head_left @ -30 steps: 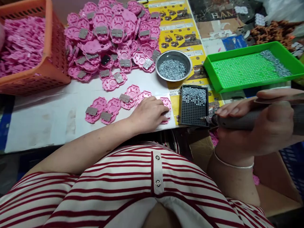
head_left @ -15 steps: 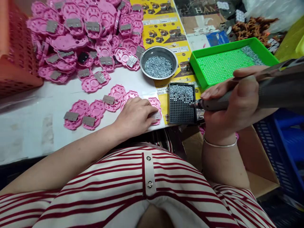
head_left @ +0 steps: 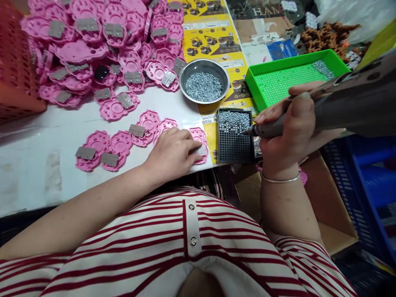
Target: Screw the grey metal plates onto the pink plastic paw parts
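Observation:
My left hand (head_left: 173,154) rests on the table edge with its thumb and forefinger on a pink plastic part (head_left: 198,136) that has a metal plate, holding it down. In my right hand (head_left: 291,128) is a grey electric screwdriver (head_left: 346,103), gripped around its body. Its tip sits over a black perforated screw tray (head_left: 235,146), near the screws (head_left: 233,119) in the tray's upper part. Left of my left hand lie several more pink parts (head_left: 119,144) with metal plates. Beyond the black tray stands a metal bowl (head_left: 204,99) of small screws.
A large heap of pink parts (head_left: 133,62) covers the back left, beside a red perforated basket (head_left: 18,74). At right are a green tray (head_left: 256,88) with some screws, brown pieces (head_left: 329,37), a blue crate (head_left: 355,165) and a cardboard box (head_left: 337,231) below.
The screwdriver's tip has shifted left and slightly up over the black tray, nearer the screws, and its body is tilted more. My left hand stays on the same pink part.

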`<state>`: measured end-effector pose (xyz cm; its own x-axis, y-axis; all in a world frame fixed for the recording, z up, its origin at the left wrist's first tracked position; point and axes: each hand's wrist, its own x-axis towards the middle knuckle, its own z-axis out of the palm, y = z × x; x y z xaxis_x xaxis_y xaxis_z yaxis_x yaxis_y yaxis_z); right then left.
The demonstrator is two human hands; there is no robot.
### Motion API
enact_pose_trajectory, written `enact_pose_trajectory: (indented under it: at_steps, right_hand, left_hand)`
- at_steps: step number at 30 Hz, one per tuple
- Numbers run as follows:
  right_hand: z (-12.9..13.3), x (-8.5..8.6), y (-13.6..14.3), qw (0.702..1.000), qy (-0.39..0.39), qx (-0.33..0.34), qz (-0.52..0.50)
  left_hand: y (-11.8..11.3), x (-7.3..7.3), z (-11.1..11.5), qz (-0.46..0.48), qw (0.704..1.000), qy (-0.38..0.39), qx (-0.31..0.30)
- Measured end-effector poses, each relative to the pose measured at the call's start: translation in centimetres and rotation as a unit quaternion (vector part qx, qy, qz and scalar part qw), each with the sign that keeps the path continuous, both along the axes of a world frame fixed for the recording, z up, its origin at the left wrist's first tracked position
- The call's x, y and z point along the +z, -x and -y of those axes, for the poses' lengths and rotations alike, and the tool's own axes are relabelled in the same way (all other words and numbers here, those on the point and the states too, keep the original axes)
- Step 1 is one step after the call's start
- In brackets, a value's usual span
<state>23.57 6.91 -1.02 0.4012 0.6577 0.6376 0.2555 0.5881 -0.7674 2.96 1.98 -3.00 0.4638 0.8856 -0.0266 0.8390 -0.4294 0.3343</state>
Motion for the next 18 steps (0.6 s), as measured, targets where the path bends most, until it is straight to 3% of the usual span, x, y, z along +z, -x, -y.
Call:
enact_pose_trajectory:
  at_steps: [4, 11, 18]
  right_hand:
    - [0.1, 0.1, 0.0, 0.997, -0.024, 0.045, -0.051]
    - [-0.2, -0.6, -0.3, 0.999, -0.007, 0.041, 0.035]
    - [1.1, 1.5, 0.6, 0.997, -0.06, 0.054, -0.02]
  left_hand:
    - [0.0, 0.1, 0.0, -0.003, 1.0, -0.003, 0.001]
    - [-0.1, 0.1, 0.1, -0.007, 1.0, -0.001, 0.013]
    - [-0.3, 0.4, 0.4, -0.016, 1.0, -0.011, 0.021]
